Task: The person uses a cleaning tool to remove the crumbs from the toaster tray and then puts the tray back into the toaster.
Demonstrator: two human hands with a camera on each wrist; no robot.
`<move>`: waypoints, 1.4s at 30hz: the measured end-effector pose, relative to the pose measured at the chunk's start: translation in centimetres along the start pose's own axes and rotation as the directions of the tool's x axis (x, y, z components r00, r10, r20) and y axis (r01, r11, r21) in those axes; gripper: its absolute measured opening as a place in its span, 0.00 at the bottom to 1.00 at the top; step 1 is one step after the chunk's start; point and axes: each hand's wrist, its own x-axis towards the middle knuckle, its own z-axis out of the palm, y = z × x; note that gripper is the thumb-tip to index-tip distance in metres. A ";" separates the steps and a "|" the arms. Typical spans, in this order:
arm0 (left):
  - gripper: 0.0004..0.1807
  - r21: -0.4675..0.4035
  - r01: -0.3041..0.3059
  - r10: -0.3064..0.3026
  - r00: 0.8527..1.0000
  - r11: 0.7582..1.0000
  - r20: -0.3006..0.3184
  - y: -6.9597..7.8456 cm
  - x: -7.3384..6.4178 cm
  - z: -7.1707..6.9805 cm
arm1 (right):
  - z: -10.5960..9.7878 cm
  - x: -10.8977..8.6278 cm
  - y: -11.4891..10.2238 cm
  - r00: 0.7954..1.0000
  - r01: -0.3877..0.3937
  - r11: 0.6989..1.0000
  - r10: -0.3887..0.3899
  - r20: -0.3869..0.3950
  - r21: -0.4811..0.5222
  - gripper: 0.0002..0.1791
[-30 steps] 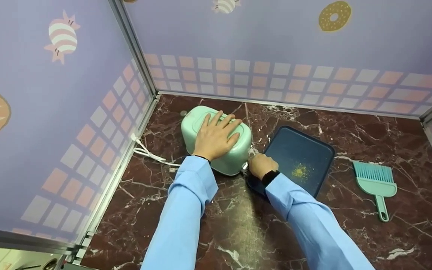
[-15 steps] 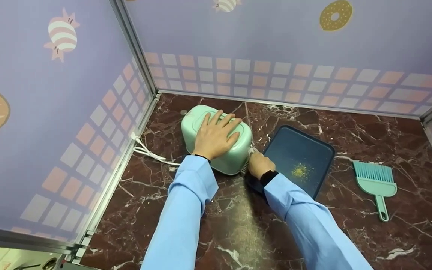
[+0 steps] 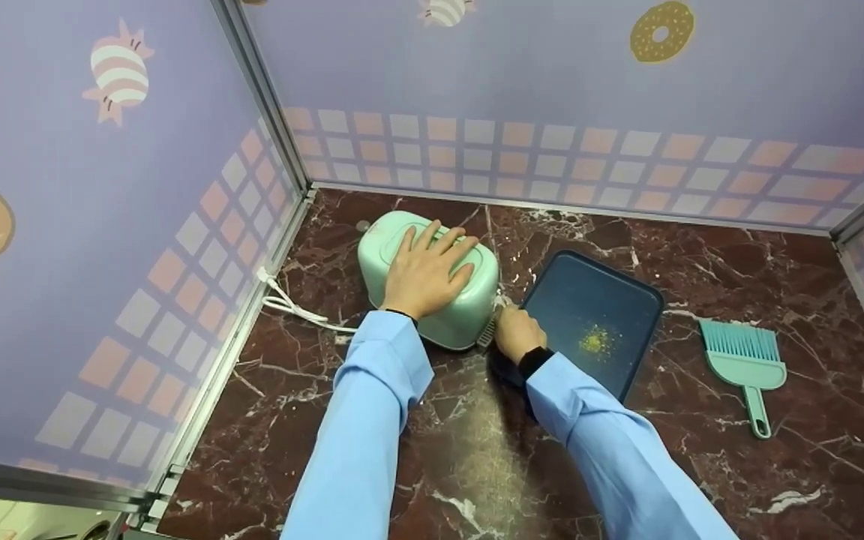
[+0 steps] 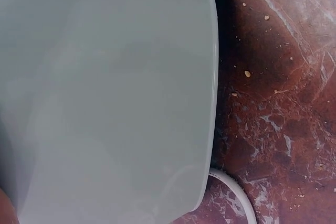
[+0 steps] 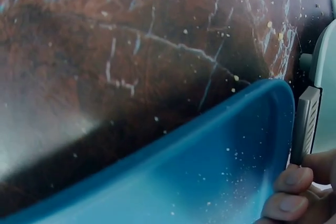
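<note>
A mint-green toaster (image 3: pixel 469 307) with rounded corners stands on the dark red marbled counter. My left hand (image 3: pixel 426 274) rests flat on its top, fingers spread. At the toaster's right end is my right hand (image 3: pixel 520 332), fingers curled. In the right wrist view, its fingertips (image 5: pixel 294 179) pinch the lower end of a grey ridged strip (image 5: pixel 307 124) against the toaster's side. The head view shows only part of that strip beside the knuckles. A dark blue tray (image 3: pixel 559 300) lies under and to the right of this hand, with a small heap of yellow crumbs (image 3: pixel 597 341).
A green brush (image 3: pixel 745 367) with a short handle lies right of the tray. The toaster's white cord (image 3: pixel 293 306) is bundled near the left wall. Loose crumbs (image 4: pixel 247 74) dot the counter around the toaster. Patterned walls close in the back, left and right.
My right hand has shifted slightly left, closer to the toaster, and the ridged strip shows more clearly beside it. The left hand has stayed on the toaster. The head view has shifted slightly.
</note>
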 end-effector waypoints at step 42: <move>0.29 0.011 0.004 -0.004 1.000 1.000 0.003 0.1 0.0 0.0 | 0.1 0.9 0.5 0.943 -0.333 0.692 0.224 0.248 0.641 0.21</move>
